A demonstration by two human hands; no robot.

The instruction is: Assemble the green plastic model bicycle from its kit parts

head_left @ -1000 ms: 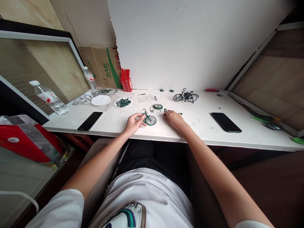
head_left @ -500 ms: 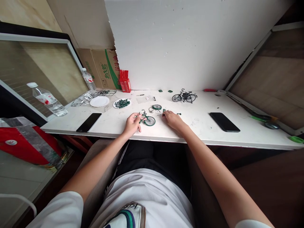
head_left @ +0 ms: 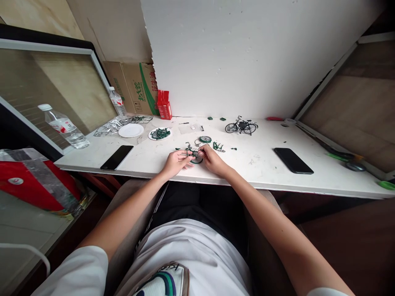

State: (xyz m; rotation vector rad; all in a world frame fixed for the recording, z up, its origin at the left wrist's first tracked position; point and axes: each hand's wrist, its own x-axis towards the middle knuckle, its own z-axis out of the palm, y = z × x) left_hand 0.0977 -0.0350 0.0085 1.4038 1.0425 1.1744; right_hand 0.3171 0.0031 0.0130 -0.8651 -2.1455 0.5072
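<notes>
A small green model bicycle [head_left: 194, 153], partly built, lies near the front edge of the white table [head_left: 256, 168]. My left hand [head_left: 175, 161] pinches its frame from the left. My right hand [head_left: 212, 159] grips its wheel from the right, fingers curled. Loose green parts [head_left: 218, 146] and a separate green wheel [head_left: 205, 139] lie just behind the hands. A finished dark model bicycle [head_left: 241, 125] stands farther back.
Two black phones lie on the table, one at left [head_left: 117, 157] and one at right [head_left: 293, 160]. Two white plates [head_left: 131, 130], one holding green parts [head_left: 159, 133], a red box [head_left: 164, 106], water bottles [head_left: 64, 126] and a cardboard box [head_left: 135, 87] sit at back left.
My right hand has moved left from the loose parts onto the green bicycle's wheel. Both hands now hold the model together.
</notes>
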